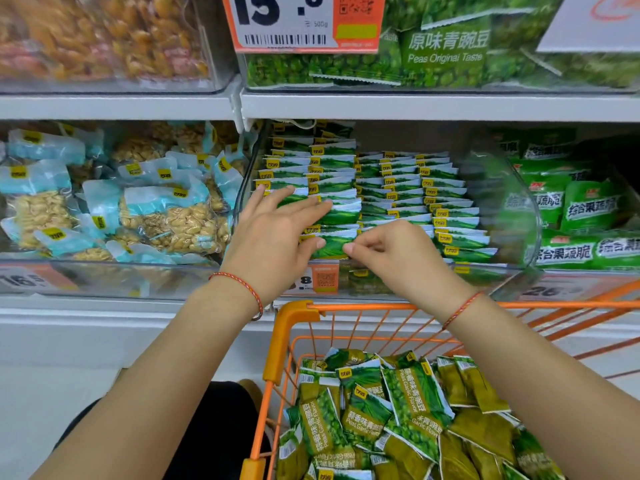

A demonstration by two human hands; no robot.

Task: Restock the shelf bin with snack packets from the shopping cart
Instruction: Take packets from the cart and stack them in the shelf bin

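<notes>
While both hands touch packets (341,202), cart (298,313) abuts shelf (415,107).

Two hands (277,233), one orange shopping cart (294,317), four rows of green packets (391,188) in one bin (519,216)

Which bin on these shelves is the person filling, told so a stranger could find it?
Look at the lower shelf, straight above the orange shopping cart. The clear bin there holds green snack packets standing in neat rows, with both hands on the front ones. Its neighbours hold loose heaps: pale-blue peanut packs left, bigger green bags right.
</notes>
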